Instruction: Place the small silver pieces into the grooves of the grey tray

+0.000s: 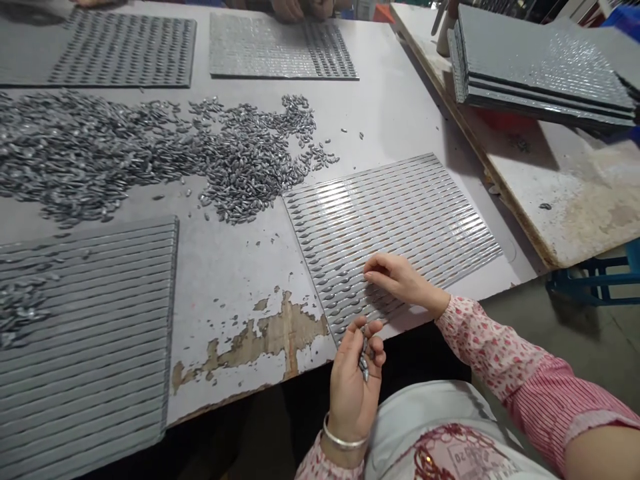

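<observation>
My left hand (356,370), palm up with fingers curled, holds several small grey spindle-shaped pieces (364,367) at the table's front edge. My right hand (395,279) is over the lower part of a ridged, glossy tray (400,213), thumb and forefinger pinched together; whatever they hold is too small to make out. Grey pieces sit in the tray's slots along its left edge, with a few more in a second column beside my right fingertips. The tray's other slots show no pieces.
A large heap of grey pieces (245,160) lies behind and left. A ridged board stack (90,347) stands at the left front. Two filled trays and another person's hands (300,8) are across the table. Stacked boards (540,67) stand right, above a blue stool (595,280).
</observation>
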`<state>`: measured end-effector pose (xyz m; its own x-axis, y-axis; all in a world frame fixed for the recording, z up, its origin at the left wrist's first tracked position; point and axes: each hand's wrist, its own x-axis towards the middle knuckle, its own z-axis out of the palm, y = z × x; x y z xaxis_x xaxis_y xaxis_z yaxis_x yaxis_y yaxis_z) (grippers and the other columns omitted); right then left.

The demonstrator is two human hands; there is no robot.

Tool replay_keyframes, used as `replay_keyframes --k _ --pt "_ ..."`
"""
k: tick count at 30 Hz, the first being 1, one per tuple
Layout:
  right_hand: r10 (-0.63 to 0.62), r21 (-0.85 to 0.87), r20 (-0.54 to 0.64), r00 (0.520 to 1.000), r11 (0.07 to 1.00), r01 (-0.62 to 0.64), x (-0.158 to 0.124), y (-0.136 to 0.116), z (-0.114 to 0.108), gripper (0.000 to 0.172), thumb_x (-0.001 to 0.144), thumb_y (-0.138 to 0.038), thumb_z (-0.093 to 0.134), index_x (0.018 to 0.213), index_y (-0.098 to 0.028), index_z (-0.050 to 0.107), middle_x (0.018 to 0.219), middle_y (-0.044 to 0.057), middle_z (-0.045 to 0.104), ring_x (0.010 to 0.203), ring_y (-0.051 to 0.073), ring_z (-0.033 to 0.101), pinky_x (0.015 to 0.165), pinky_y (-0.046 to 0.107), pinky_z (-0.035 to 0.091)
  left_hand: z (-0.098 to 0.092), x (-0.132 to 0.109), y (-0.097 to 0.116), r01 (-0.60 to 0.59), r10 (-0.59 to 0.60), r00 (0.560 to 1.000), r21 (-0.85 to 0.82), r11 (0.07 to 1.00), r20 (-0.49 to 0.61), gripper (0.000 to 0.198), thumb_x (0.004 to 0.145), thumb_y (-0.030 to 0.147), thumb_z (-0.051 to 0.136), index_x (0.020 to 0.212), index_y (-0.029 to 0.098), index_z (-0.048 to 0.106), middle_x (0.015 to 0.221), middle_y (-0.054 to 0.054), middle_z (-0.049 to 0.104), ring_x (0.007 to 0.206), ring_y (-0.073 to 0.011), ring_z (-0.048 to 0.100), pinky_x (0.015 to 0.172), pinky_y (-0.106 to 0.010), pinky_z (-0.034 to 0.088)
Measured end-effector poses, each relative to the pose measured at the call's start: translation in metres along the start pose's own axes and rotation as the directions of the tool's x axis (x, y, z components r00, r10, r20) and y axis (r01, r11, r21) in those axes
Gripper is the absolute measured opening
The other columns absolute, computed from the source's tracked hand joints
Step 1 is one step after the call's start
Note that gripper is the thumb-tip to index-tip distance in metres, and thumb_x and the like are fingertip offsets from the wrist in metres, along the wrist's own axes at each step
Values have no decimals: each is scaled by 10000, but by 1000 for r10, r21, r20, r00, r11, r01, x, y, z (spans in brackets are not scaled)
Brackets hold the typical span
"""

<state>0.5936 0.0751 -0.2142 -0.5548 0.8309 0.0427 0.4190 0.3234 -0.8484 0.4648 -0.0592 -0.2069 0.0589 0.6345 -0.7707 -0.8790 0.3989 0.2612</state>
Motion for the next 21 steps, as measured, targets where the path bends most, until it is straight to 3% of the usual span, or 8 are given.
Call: replay_keyframes --k 4,14,17,19,21 --pt "-130 -287 66 989 947 144 13 8 -1 122 909 -165 487 881 -162 606 829 49 595 796 175 491 775 308 385 -4 2 0 4 -4 1000 -13 1000 22 123 761 191 661 867 151 615 798 -39 629 587 -63 544 480 -141 449" --pt "-64 -442 61 996 893 84 20 16 1 50 850 -157 576 801 -163 582 806 37 568 798 180 456 788 304 365 0 2 0 -4 5 1000 -32 999 22 187 690 188 734 845 142 640 773 -10 584 569 -33 498 492 -124 445" --pt "-77 -315 78 994 944 98 14 6 -3 61 864 -189 578 810 -163 589 805 35 571 806 173 474 803 308 374 2 2 1 -8 8 1000 -70 997 -9 156 704 194 725 808 143 621 764 -5 577 559 -28 492 486 -120 444" --pt "-137 -100 207 969 982 160 5 -5 -6 85 867 -254 600 860 -169 599 830 26 588 816 159 500 806 296 392 3 3 1 -13 11 1000 -89 996 -17 139 720 191 711 807 142 614 749 3 567 557 -26 493 488 -120 447" --pt "-220 126 342 914 974 187 -5 -14 -6 151 865 -323 611 901 -176 604 853 19 604 819 143 523 804 279 411 5 4 1 -23 21 1000 -106 994 -16 114 744 185 688 820 146 613 710 20 546 545 -26 489 480 -119 446"
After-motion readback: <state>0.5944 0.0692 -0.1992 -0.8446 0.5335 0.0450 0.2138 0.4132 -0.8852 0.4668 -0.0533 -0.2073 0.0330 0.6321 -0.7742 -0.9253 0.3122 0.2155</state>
